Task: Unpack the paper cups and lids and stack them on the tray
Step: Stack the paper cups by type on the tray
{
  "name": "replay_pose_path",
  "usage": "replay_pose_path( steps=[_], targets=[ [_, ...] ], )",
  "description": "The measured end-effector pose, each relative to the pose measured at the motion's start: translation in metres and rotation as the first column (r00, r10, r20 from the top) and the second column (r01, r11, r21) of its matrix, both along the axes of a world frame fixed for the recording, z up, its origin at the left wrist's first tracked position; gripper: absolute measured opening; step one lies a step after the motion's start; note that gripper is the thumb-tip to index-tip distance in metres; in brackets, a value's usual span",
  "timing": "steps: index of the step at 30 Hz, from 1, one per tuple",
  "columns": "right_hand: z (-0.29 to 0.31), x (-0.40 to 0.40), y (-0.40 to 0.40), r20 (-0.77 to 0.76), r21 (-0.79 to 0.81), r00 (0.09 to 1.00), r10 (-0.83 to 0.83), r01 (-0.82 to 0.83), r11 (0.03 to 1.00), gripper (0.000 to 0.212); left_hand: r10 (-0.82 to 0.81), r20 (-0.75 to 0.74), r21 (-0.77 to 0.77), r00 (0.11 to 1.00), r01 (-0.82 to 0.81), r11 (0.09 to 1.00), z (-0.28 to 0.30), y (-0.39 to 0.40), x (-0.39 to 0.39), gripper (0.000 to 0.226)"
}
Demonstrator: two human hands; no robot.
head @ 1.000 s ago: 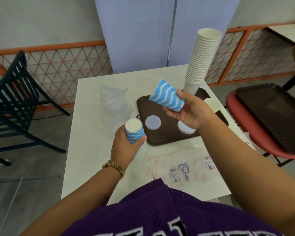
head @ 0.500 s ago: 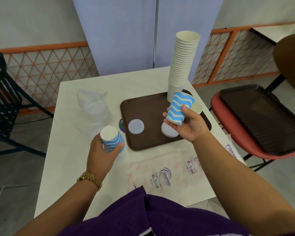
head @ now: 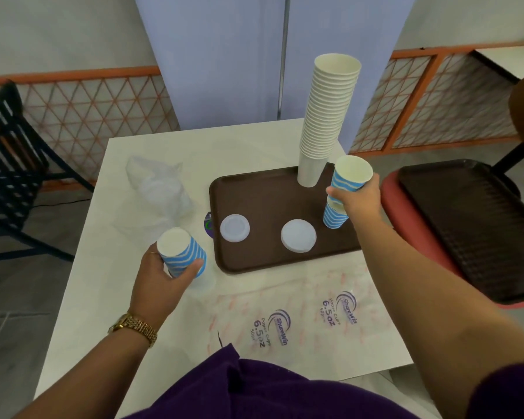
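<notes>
Under the right hand, at the near right corner of the brown tray, stands a short stack of blue wave-striped cups — and the hand grips another such cup upright by its lower wall, just above that stack, mouth open to the ceiling. Beyond this hand rises a tall, slightly leaning column of plain white cups. Between the two hands lie two flat white lids on the tray, apart from each other. The left hand is clasped round a small stack of striped cups, held base-up over the white table. Paper cups like these are probably feather-light and easily crushed — best pinched softly at the mid-wall, not the rim. Nested ones may stick, and the tall column looks ready to topple if nudged.
</notes>
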State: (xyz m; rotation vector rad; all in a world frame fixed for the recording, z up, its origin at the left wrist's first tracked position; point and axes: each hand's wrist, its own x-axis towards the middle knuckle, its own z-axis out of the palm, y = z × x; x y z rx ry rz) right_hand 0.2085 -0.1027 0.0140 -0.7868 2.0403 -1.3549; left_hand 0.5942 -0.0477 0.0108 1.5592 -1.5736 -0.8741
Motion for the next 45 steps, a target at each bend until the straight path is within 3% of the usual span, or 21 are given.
replay_pose_path(
  steps=[5,12,18,21,23,26,29,32,34,35,40,45],
  targets=[
    [-0.028,-0.007,0.003,0.026,0.023,0.999,-0.024,0.023,0.999,0.112,0.015,0.018,0.009,1.0,-0.015,1.0,-0.001,0.0,-0.001,0.056],
    [-0.034,-0.007,0.008,0.055,0.026,0.996,-0.068,0.067,0.997,0.083,0.017,0.015,0.009,1.0,-0.017,1.0,0.001,0.001,-0.003,0.055],
    [-0.029,-0.003,0.011,-0.034,0.082,0.995,-0.089,0.091,0.992,0.112,0.0,0.024,0.002,1.0,0.0,1.0,-0.003,-0.003,-0.001,0.053],
    [-0.016,0.01,0.018,-0.168,0.066,0.978,-0.119,0.132,0.989,0.101,0.005,0.033,-0.007,0.999,-0.005,1.0,-0.004,-0.003,0.001,0.054],
    [-0.004,0.028,0.019,-0.31,0.032,0.949,-0.056,0.07,0.997,0.078,0.005,0.029,-0.015,1.0,-0.005,1.0,-0.002,-0.002,0.001,0.052],
    [0.02,0.071,0.016,-0.546,0.103,0.795,0.265,-0.25,0.963,0.046,0.003,0.011,-0.017,1.0,-0.003,1.0,0.002,0.0,-0.002,0.052],
    [0.049,0.127,0.014,-0.663,0.281,0.433,0.611,-0.612,0.739,0.04,-0.01,-0.025,-0.025,1.0,0.009,1.0,0.004,0.0,-0.002,0.049],
    [0.079,0.187,0.017,-0.723,0.418,0.076,0.686,-0.743,0.523,0.047,-0.036,-0.039,-0.025,0.999,0.035,0.999,0.002,-0.002,0.001,0.049],
    [0.092,0.22,0.021,-0.727,0.513,-0.093,0.68,-0.732,0.448,0.056,-0.041,-0.056,0.051,0.998,0.044,0.998,-0.002,-0.002,0.007,0.065],
    [0.095,0.233,0.022,-0.711,0.547,-0.121,0.693,-0.714,0.437,0.061,-0.034,-0.058,0.093,0.998,0.04,0.995,-0.003,-0.001,0.009,0.073],
    [0.096,0.271,0.023,-0.57,0.617,-0.004,0.821,-0.662,0.425,0.074,-0.035,0.02,0.118,0.999,0.033,0.992,-0.007,0.001,0.022,0.089],
    [0.082,0.284,0.025,-0.523,0.7,0.003,0.852,-0.569,0.432,0.07,-0.055,0.02,0.128,0.998,0.052,0.99,-0.007,0.004,0.028,0.094]
  ],
)
